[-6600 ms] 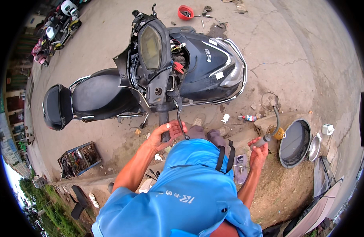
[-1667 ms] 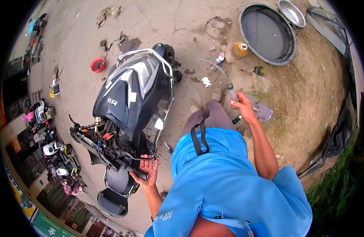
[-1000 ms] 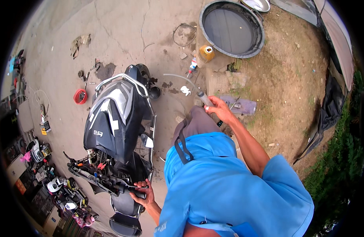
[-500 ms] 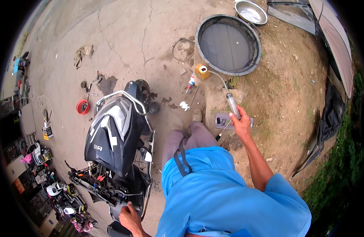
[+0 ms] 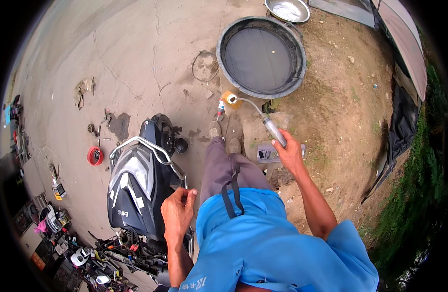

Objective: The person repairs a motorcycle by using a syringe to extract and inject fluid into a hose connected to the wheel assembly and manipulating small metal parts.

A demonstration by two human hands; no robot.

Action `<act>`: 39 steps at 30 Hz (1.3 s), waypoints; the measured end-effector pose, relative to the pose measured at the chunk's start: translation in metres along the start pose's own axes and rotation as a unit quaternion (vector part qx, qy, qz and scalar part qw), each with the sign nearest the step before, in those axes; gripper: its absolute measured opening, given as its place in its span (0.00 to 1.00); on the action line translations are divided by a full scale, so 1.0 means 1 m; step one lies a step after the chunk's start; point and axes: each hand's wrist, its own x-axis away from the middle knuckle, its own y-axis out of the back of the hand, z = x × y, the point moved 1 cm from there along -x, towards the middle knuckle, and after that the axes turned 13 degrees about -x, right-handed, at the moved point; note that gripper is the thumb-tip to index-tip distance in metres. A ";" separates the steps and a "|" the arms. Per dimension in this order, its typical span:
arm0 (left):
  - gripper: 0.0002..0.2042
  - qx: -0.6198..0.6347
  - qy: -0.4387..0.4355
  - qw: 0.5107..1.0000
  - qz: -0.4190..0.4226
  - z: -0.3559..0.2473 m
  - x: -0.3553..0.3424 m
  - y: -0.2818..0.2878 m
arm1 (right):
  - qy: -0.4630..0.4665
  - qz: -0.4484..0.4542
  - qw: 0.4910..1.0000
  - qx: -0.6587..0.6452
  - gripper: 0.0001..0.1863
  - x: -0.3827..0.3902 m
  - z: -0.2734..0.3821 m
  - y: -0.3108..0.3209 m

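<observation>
My right hand [image 5: 291,152] is wrapped around a large clear syringe [image 5: 274,131], held aslant over the ground. From its tip a thin clear hose [image 5: 250,102] runs to the mouth of a yellow-orange bottle [image 5: 230,100]. My left hand [image 5: 179,211] is closed, fingers loosely curled, with nothing visible in it. It hangs in front of my left side, beside the black scooter [image 5: 136,194] with its silver rear rail. The scooter's front is stripped, with wires and parts showing.
A wide black tub [image 5: 226,73] of dark water stands ahead, a metal basin [image 5: 301,14] behind it. A small red-and-white bottle [image 5: 221,108] and a grey tray [image 5: 296,153] lie nearby. Left are a red bowl [image 5: 95,155] with small parts and several more scooters [image 5: 78,253].
My left hand has come up off the scooter's front and moved forward to my side. The hose end now goes into the bottle's mouth. I have stepped, and the view has shifted.
</observation>
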 end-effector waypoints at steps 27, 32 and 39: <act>0.28 0.360 -0.058 0.853 0.372 -0.089 -0.176 -0.090 | -0.019 0.045 0.981 0.186 0.23 -0.018 0.087 -0.038; 0.30 0.515 0.105 0.731 0.435 -0.135 -0.200 -0.127 | -0.018 0.075 0.963 0.258 0.23 -0.039 0.098 -0.064; 0.23 0.627 0.090 0.615 0.470 -0.139 -0.242 -0.178 | -0.002 0.084 0.981 0.174 0.21 -0.059 0.102 -0.078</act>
